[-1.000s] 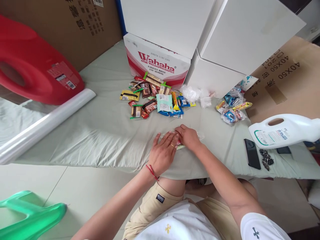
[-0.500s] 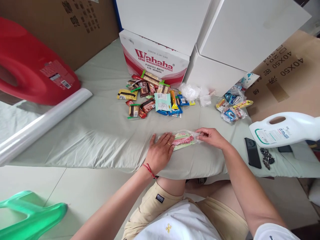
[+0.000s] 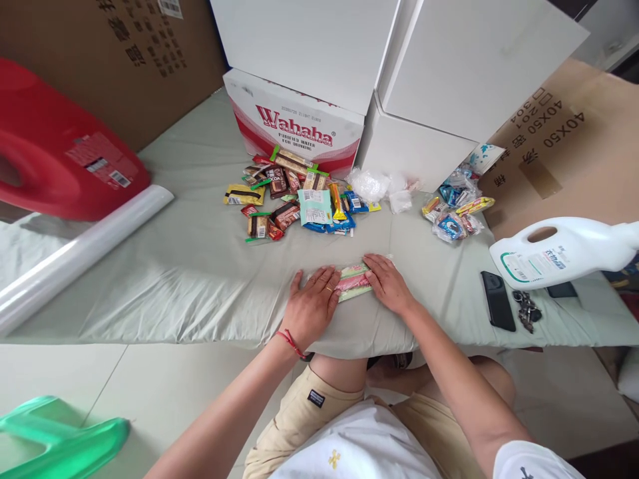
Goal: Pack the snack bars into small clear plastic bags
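A green and pink snack packet in clear plastic wrap (image 3: 353, 282) lies flat near the front edge of the cloth-covered table (image 3: 200, 279). My left hand (image 3: 312, 303) rests on its left end, palm down with the fingers stretched out. On the right end lies my right hand (image 3: 388, 283), also flat with straight fingers. Both hands cover the packet's ends, so only its middle shows. Beyond them is a pile of wrapped snacks (image 3: 315, 207), with crumpled clear plastic (image 3: 369, 184) beside it.
A Wahaha carton (image 3: 299, 123) and white boxes stand at the back. More snacks in clear bags (image 3: 452, 226) lie to the right, near a white bottle (image 3: 559, 249), a phone (image 3: 498, 301) and keys (image 3: 526, 311). At left are a red jug (image 3: 64, 146) and a plastic roll (image 3: 94, 249).
My right hand has let go of the wrap's right edge, moved left and flattened onto the packet. My left hand stays on the packet's left end. The view has shifted slightly.
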`<act>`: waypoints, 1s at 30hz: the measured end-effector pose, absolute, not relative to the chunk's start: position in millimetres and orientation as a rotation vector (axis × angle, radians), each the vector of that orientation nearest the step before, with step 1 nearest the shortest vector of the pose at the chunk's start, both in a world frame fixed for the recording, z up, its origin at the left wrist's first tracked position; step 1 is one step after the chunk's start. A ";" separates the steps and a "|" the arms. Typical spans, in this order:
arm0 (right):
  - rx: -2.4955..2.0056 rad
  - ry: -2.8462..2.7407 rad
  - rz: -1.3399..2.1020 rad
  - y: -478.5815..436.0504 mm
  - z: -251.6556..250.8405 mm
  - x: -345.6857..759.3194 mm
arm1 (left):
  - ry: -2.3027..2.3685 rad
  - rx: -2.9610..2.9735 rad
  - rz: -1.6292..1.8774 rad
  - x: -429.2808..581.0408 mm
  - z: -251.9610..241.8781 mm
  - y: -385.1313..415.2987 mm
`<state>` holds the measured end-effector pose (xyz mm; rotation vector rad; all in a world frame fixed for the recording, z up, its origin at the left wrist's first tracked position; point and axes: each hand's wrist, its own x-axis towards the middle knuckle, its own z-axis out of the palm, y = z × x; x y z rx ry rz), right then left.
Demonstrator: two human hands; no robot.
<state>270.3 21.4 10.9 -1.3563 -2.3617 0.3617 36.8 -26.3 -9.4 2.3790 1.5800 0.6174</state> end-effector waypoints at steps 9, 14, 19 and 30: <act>-1.272 -2.295 0.248 -21.2 19.6 216.7 | 1.538 2.326 0.683 33.8 -11.7 -24.8; -1.249 -2.300 0.292 -26.6 -4.1 205.6 | 1.861 2.020 0.962 18.9 -18.8 -22.1; -1.255 -2.278 0.288 -24.7 -6.4 208.7 | 2.009 1.935 0.884 19.1 -18.3 -24.7; -1.261 -2.275 0.290 -25.6 -6.5 208.6 | 1.970 1.685 0.647 6.9 8.7 -15.9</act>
